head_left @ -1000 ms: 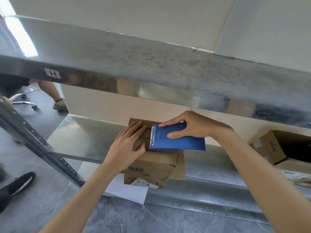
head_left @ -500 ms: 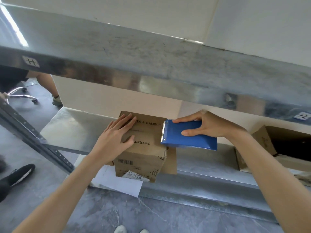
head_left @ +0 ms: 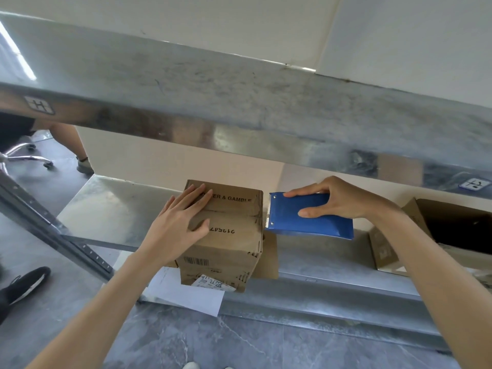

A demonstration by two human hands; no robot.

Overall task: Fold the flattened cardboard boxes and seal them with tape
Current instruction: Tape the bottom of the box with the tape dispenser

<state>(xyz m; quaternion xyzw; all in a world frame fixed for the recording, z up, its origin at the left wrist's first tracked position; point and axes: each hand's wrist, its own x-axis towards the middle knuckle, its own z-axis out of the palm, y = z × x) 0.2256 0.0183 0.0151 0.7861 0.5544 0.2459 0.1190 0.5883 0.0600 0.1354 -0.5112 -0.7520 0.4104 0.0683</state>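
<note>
In front of the cardboard box (head_left: 229,235), a white sheet of paper (head_left: 186,296) pokes out from under its near bottom edge and overhangs the grey floor (head_left: 239,342). The box stands at the front edge of the lower metal shelf (head_left: 114,209), with its top flaps closed.

On the left half of the box top the left hand (head_left: 178,222) lies flat, fingers straight and slightly spread, pressing across the seam where the two flaps meet. Just right of the box, the right hand (head_left: 343,201) grips the blue tape dispenser (head_left: 306,217), thumb on its top face and fingers hooked over its far edge.

A second ago the dispenser lay over the box top with its toothed edge close to the left hand. Half a second ago it reached the box's right edge, and now it hangs just past that edge. That reads as one pull along the seam reaching its end, so cutting the tape is probably next. The tape itself is too clear to make out.

The dispenser's long axis runs left to right, in line with the seam, and its teeth point left at the box.

Well to the right of the box lies an open carton (head_left: 394,251), and above and beyond the box runs the upper shelf (head_left: 239,102).
</note>
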